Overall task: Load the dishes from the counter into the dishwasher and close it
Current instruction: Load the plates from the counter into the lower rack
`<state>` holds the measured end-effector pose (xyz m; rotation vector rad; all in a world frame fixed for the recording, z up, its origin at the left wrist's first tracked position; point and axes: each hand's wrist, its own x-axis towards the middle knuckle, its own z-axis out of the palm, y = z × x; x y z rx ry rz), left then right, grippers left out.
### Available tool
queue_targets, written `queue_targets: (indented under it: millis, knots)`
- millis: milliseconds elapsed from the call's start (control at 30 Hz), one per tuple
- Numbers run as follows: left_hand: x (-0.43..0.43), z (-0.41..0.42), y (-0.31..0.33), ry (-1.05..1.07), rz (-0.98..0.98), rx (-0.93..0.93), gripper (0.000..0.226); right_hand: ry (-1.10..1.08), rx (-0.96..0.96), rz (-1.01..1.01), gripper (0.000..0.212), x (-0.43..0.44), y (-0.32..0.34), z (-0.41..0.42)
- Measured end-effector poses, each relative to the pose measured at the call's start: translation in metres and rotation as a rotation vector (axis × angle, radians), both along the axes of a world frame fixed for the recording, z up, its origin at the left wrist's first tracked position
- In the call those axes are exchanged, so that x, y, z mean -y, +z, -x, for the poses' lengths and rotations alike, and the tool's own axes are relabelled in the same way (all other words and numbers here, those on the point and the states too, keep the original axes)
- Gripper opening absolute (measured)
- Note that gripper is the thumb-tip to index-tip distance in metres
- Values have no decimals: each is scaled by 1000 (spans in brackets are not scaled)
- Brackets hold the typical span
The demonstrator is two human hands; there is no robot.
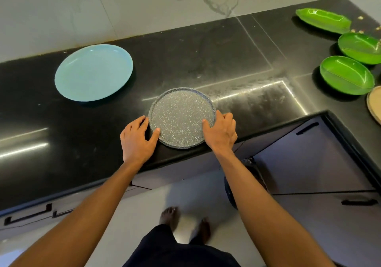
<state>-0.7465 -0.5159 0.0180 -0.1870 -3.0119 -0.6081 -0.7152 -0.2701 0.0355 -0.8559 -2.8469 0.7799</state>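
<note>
1. Speckled grey plate (181,118) lies flat on the black tabletop (206,50), w/ its near rim right at the tabletop's front edge, roughly mid-frame.
2. Open room: a wide bare strip of tabletop behind the plate up to the marble-look wall (144,4). More bare surface on the near-left side.
3. Light-blue plate (93,72) sits to the back-left, well apart from the grey one and close to the wall edge.
4. Right side is busier. Three green dishes (347,74) run in a row toward the far-right corner, the two nearer ones almost touching. A tan plate (375,103) is cut off by the frame just beside the nearest green dish. All are well apart from the grey plate.
5. Tabletop turns an L-corner on the right. Below it are dark cabinet fronts (309,155) w/ black handles, and pale floor (185,200) lies in front.
6. Left hand (137,137) is at the plate's left rim. Its thumb lies over the rim onto the speckled face and its fingers are tucked against the outer edge, pinching the rim.
7. Right hand (221,130) mirrors it at the right rim, w/ thumb on the face and fingers curled round the outside edge.
8. Both forearms reach fwd from the bottom of the frame, wrists about level w/ the tabletop's front edge.
</note>
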Motion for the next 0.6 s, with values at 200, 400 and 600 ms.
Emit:
queue_targets:
  millis: [200, 400, 600]
  knots:
    - [0, 2, 0, 29, -31, 11, 61, -173, -13, 156, 55, 4, 5, 11]
    - [1, 2, 0, 16, -63, 25, 58, -299, -100, 538, 31, -8, 18, 11]
    - [2, -1, -1, -26, -105, 30, 51, -443, -306, 1039, 32, 2, 20, -17]
